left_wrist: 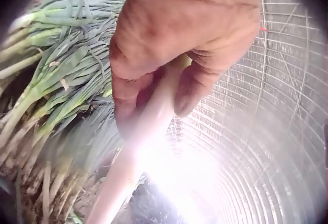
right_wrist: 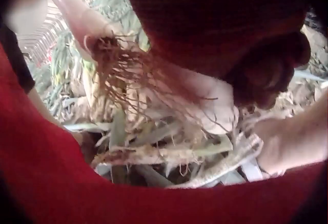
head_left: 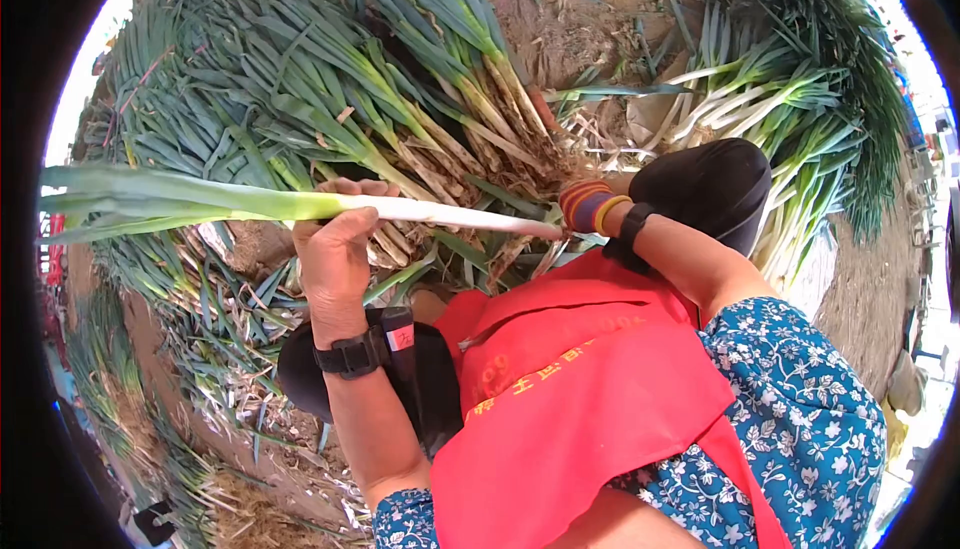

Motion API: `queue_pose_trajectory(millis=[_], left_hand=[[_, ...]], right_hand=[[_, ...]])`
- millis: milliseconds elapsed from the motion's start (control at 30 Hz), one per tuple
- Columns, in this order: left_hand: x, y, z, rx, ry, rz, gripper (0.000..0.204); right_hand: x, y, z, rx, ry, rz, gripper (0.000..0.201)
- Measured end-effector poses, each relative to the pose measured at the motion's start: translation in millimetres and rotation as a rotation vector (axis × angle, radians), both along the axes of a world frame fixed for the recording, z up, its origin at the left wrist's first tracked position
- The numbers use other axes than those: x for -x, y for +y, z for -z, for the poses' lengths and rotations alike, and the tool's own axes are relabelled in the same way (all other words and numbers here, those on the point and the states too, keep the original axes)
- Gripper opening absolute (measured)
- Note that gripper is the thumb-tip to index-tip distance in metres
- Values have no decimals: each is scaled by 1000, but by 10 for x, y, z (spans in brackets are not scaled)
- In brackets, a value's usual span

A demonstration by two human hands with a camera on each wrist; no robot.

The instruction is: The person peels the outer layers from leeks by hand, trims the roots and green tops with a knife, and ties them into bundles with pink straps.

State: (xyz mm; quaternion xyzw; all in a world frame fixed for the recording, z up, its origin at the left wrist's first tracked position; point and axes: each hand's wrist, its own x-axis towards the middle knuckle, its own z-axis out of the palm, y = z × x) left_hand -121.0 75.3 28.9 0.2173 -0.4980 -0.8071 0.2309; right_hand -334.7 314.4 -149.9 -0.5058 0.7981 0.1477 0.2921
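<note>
My bare left hand [head_left: 338, 239] grips a long green onion [head_left: 450, 215] where its white shaft turns green. In the left wrist view, the thumb [left_wrist: 190, 93] and fingers close round the shaft from both sides. The onion lies nearly level, its leaves [head_left: 170, 199] to the left and its root end by my right hand [head_left: 590, 206], which wears a striped glove. Stringy brown roots [right_wrist: 128, 75] hang across a pale part beside the dark glove [right_wrist: 215, 24] in the right wrist view. The gloved fingers curl there, and I cannot tell whether they pinch the roots.
Large heaps of untrimmed green onions [head_left: 300, 79] lie ahead and to the left. Onions with clean white shafts [head_left: 790, 119] are piled on the right. Leaf scraps [right_wrist: 154, 157] litter the ground between my knees. A red apron [head_left: 590, 379] covers my lap.
</note>
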Motion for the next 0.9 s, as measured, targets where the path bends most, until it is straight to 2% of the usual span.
queue_pose_trajectory(millis=[33, 67, 167, 200, 233, 300, 333, 400, 433, 467, 500, 533, 567, 633, 667, 733, 767, 800, 900], left_hand=[[25, 42, 19, 20, -52, -8, 26], [44, 71, 21, 29, -63, -28, 26], [52, 93, 34, 46, -96, -75, 26], [64, 78, 29, 52, -107, -115, 26], [54, 65, -19, 34, -107, -174, 25], [-94, -201, -48, 68, -95, -280, 23], [-189, -264, -57, 66, -87, -269, 23], [-238, -332, -61, 89, -168, -337, 20], [-173, -363, -35, 97, -196, -360, 19], [-106, -414, 93, 70, -231, -385, 22], [-4, -422, 207, 47, -275, -409, 25], [152, -240, 146, 44, -211, -315, 25], [306, -65, 86, 88, -248, -299, 23], [465, 294, -99, 209, -153, -32, 22], [525, 327, -58, 390, -224, 58, 23], [733, 690, -176, 355, -115, 194, 31], [853, 876, -245, 298, -24, 242, 33], [1016, 1007, -283, 246, 6, 259, 34], [1036, 639, -199, 125, -65, 184, 31]], right_hand=[[24, 110, 209, -29, 36, -22, 23], [64, 216, 582, 73, 127, -28, 20], [101, 332, 565, 73, 157, -51, 18], [242, 489, 1054, 147, 191, 73, 16], [360, 571, 1058, 152, 200, 84, 16], [516, 699, 1061, 296, -89, 86, 14], [601, 772, 1042, 364, -229, 86, 13], [703, 770, 866, 460, -107, -93, 19], [563, 445, 625, 461, 150, -281, 29], [315, 95, 136, 535, 34, 327, 42], [145, -15, -143, 915, -60, 293, 48], [-25, -124, -415, 1254, -139, 175, 55], [-219, -224, -653, 1220, -142, 105, 49], [-552, -319, -813, 623, -341, 95, 40], [-626, -313, -787, 632, -325, 105, 40], [-683, -292, -612, 389, -584, 428, 31], [-587, -192, -465, 807, -751, 513, 25], [-457, -34, -294, 997, -704, 473, 24], [598, 613, -523, 1088, -224, 503, 20]])
